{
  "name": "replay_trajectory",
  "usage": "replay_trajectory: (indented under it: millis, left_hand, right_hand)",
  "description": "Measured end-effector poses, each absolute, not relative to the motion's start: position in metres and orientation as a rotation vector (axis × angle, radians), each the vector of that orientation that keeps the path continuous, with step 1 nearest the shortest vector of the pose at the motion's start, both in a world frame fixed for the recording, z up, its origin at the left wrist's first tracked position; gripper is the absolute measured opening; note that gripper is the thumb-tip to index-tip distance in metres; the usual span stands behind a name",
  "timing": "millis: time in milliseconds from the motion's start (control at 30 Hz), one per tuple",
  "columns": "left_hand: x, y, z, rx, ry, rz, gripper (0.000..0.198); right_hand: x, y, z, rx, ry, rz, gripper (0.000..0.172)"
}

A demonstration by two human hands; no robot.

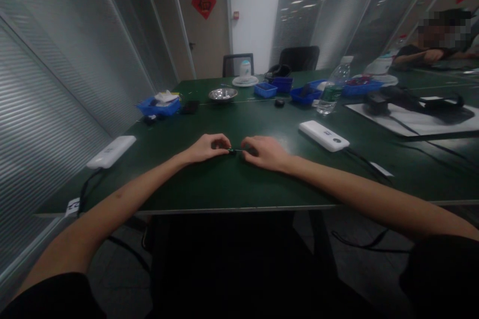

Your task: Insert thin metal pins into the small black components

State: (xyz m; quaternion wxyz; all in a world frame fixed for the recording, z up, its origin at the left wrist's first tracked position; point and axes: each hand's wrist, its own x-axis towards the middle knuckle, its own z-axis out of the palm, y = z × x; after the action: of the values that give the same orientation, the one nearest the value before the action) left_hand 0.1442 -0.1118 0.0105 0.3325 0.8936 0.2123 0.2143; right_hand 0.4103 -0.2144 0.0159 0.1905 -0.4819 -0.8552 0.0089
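My left hand (209,148) rests low over the green table, its thumb and fingertips pinching a small dark piece (232,151). Facing it from the right, my right hand (265,152) has curled fingers and grips the end of a thin metallic rod (240,149) that reaches to the dark piece. Both items are too small to tell their kind. The fingers partly cover them.
White power banks (324,135) with cables lie on either side of my arms. Farther back are a metal bowl (223,94), blue trays (265,89), a black mouse (279,102) and a water bottle (334,87). Another person (434,55) sits at far right.
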Motion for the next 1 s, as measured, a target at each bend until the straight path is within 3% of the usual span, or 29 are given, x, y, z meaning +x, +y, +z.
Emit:
replay_trajectory:
  millis: [300, 767, 1000]
  left_hand:
    - [0.156, -0.126, 0.008, 2.236, 0.478, 0.505, 0.030]
    - [0.154, -0.118, 0.003, 2.293, 0.545, 0.539, 0.057]
    - [0.153, -0.116, 0.002, 2.348, 0.599, 0.570, 0.055]
  right_hand:
    - [0.405, -0.219, 0.016, -1.202, -2.480, -0.042, 0.030]
    - [0.406, -0.213, 0.010, -1.411, -2.320, 0.056, 0.032]
    - [0.407, -0.208, 0.011, -1.552, -2.229, 0.104, 0.029]
